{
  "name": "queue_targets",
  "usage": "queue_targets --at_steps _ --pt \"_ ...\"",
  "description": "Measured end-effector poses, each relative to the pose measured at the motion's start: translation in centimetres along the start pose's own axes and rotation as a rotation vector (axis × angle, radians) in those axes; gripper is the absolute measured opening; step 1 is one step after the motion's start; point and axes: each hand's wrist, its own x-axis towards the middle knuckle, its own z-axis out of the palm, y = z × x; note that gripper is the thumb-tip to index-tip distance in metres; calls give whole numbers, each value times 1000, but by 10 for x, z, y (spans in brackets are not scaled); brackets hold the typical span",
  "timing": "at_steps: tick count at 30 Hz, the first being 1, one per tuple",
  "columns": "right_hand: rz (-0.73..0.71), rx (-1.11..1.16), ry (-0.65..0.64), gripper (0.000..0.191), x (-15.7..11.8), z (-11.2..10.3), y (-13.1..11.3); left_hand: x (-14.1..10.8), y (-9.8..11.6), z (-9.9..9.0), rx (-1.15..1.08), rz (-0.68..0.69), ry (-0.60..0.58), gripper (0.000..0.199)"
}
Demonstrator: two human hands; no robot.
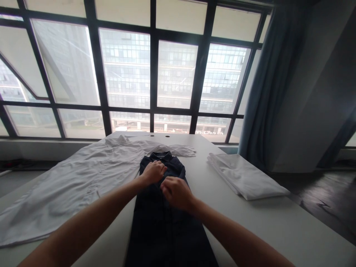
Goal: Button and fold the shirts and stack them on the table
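A dark navy collared shirt (169,233) lies lengthwise on the white table, its collar (161,156) at the far end and its sides tucked in narrow. Just below the collar, my left hand (154,172) rests over the shirt front with its fingers curled in. My right hand (177,191) is close beside it, a little nearer to me, with thumb and fingers pinched together at the middle of the front. Both hands seem to grip the shirt's cloth there. The exact spot between the fingertips is hidden by the hands.
To the left a white long-sleeved shirt (91,174) is spread out, one sleeve reaching behind the navy collar. A folded white garment (244,176) lies on the right of the table (267,230). Large windows stand behind, with a blue-grey curtain (261,100) at the right.
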Motion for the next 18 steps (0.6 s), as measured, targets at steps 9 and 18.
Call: queue_targets --at_steps 9,18 --pt "219 -31 -47 38 14 -13 156 -11 51 11 -452 -92 -364 33" --pt "196 -111 -105 20 61 3 148 -23 35 16 -515 -220 -295 33"
